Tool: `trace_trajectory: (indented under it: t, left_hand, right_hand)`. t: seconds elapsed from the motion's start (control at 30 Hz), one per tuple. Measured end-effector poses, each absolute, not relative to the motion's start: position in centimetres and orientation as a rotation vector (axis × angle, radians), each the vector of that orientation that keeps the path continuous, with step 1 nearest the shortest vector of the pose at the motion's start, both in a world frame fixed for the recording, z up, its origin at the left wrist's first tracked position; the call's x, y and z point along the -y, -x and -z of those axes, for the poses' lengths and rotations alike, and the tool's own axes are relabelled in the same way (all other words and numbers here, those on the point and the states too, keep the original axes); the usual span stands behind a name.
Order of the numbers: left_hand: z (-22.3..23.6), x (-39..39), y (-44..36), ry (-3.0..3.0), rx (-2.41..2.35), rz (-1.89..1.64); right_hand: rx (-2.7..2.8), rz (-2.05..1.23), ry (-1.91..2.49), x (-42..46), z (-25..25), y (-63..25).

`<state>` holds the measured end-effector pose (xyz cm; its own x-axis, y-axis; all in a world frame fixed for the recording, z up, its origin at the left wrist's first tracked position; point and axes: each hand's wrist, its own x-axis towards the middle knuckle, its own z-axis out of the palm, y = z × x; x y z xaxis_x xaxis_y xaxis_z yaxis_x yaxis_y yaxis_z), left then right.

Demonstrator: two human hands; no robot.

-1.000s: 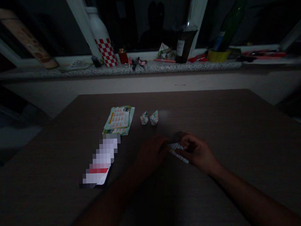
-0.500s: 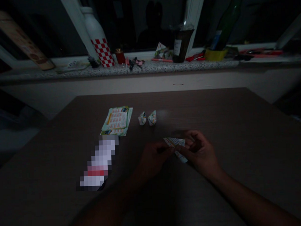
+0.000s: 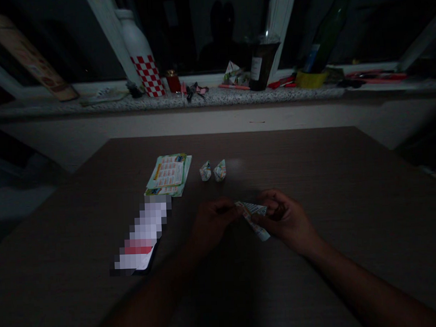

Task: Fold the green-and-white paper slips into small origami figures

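Note:
A printed piece of folded paper (image 3: pixel 254 218), roughly triangular, is held just above the table between both hands. My left hand (image 3: pixel 213 223) pinches its left corner between thumb and fingers. My right hand (image 3: pixel 289 220) grips its right side, the thumb pressed on the near face and the fingers curled behind. Beyond the hands stand two small folded paper pieces, the left one (image 3: pixel 205 171) and the right one (image 3: pixel 220 171), side by side and made of similar printed paper.
A stack of printed paper sheets (image 3: pixel 168 174) lies left on the brown table (image 3: pixel 292 156). Nearer is a phone (image 3: pixel 144 237) with a blurred screen. The stone windowsill (image 3: pixel 208 101) behind carries a checkered white bottle (image 3: pixel 140 51), a dark plastic cup (image 3: pixel 262 62) and a green bottle (image 3: pixel 328 35).
My left hand has slid left along the paper to its corner. The paper's lower flap shows more fully now. My right hand keeps its grip, shifted slightly left.

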<state>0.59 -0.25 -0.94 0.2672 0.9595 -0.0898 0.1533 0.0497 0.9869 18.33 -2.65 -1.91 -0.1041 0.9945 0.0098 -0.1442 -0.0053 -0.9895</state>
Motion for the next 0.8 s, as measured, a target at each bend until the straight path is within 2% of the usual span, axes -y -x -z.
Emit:
trace_trajectory:
  t: [0.53, 0.8]
  left_hand:
    - [0.6, 0.3, -0.6, -1.346, -1.077, -1.042]
    - [1.0, 1.2, -1.5, -1.375, -1.122, -0.819]
  right_hand:
    - [1.176, -1.399, 1.046, 2.9, 1.9, -18.3]
    - [1.069, -1.406, 0.999, 2.7, 2.3, -18.6]
